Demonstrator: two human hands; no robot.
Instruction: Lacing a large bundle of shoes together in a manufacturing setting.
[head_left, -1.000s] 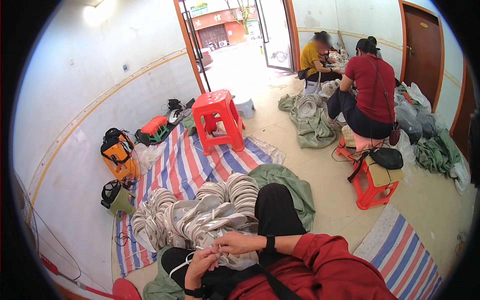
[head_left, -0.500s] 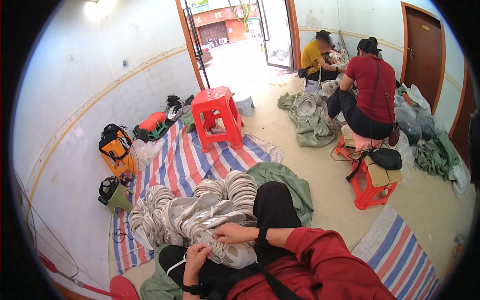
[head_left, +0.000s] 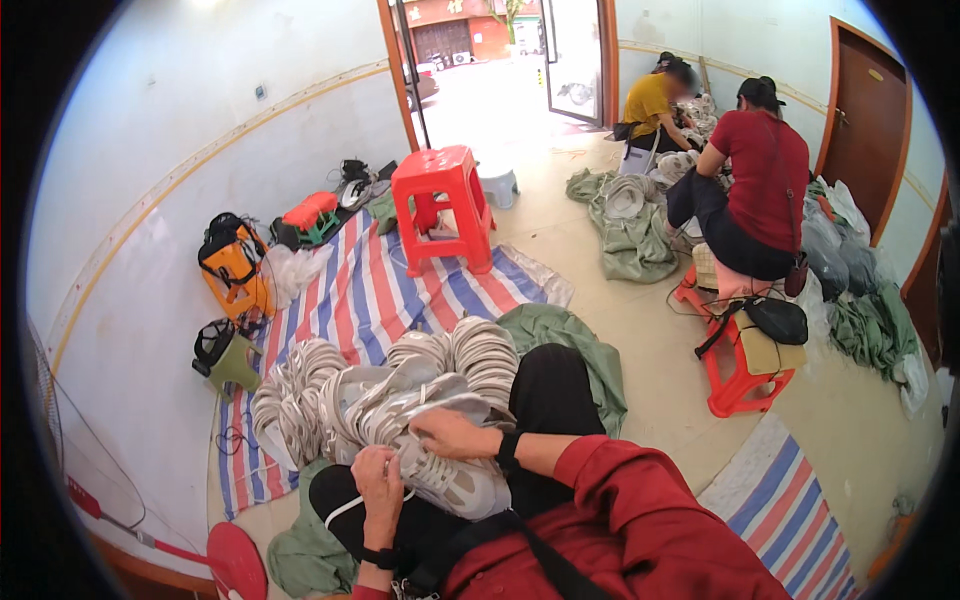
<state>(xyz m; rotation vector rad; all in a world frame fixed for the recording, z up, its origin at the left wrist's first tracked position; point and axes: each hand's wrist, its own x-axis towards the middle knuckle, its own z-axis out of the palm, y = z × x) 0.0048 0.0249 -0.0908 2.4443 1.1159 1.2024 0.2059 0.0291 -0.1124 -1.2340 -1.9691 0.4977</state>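
Observation:
A beige-and-white shoe upper point(head_left: 465, 488) with lacing rests across my lap. My left hand point(head_left: 378, 485) is closed at its left side, fingertips pinched on a white shoelace point(head_left: 340, 510) that loops out over my dark trouser leg. Over the top of the upper, my right hand point(head_left: 450, 434) has its fingers curled together near the collar; what they grip is hidden. Just beyond my hands lie stacked shoe uppers point(head_left: 300, 390), nested in several curved rows.
A striped sheet point(head_left: 345, 290) spreads ahead under a red stool point(head_left: 440, 210). Green sacking point(head_left: 570, 350) lies by my right knee. Co-workers point(head_left: 750, 180) sit at the right rear among more uppers, near a red stool point(head_left: 740, 370) bearing a black bag. A red fan-like disc point(head_left: 238, 560) is lower left.
The view has shifted slightly. My right hand has moved up from the lacing toward the collar end, and my left hand has drawn slightly away from the eyelets.

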